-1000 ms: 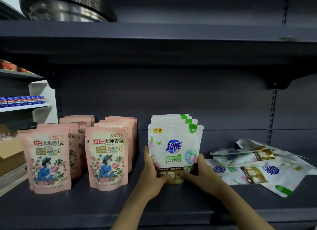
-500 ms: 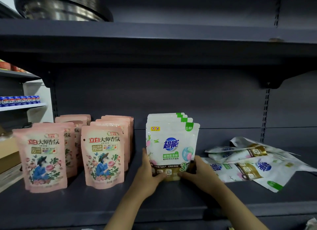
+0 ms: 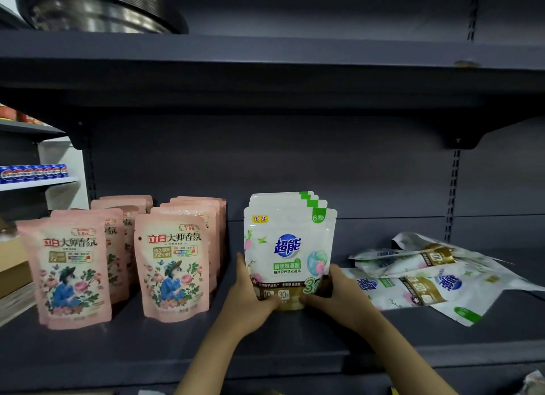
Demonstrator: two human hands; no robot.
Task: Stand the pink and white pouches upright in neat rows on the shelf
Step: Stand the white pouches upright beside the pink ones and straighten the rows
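Left hand (image 3: 250, 297) and right hand (image 3: 339, 298) reach forward, each grip curled inward.

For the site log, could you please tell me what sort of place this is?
Probably a shop aisle: dark grey metal shelf on slotted uprights, rows of priced pink stand-up pouches, and blue cans on a neighbouring shelf.

Above me, a stack of round metal trays (image 3: 97, 11) rests on the upper shelf board (image 3: 295, 52). At my far left, a row of blue cans (image 3: 32, 172) lines a white side shelf (image 3: 38, 183); below it sits a brown cardboard box (image 3: 13, 265). Slotted uprights (image 3: 452, 194) flank the grey back panel (image 3: 280, 158).
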